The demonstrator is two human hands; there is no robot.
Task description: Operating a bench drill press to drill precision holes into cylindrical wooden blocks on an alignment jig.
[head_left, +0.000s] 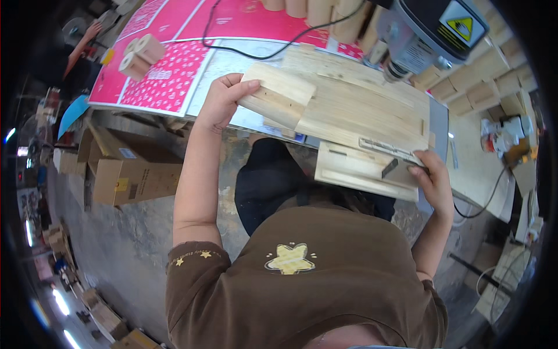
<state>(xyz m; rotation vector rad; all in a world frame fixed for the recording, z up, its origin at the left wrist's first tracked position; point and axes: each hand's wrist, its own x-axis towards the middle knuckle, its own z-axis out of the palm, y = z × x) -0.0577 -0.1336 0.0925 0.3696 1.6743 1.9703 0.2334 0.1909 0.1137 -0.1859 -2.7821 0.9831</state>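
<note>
Brown sleeve nearest me — left hand grasps a smooth pale wood block; right hand fingers pinch the flat plywood jig.

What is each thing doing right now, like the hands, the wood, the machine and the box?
Left hand: gripping the wood block, which lies flat on the wooden board.
Right hand: fingers on a small dark piece at the board's near edge.
Drill machine: raised, above the board.
Cardboard box: closed, on the floor.
Black cable: slack across the pink sheet.
</note>
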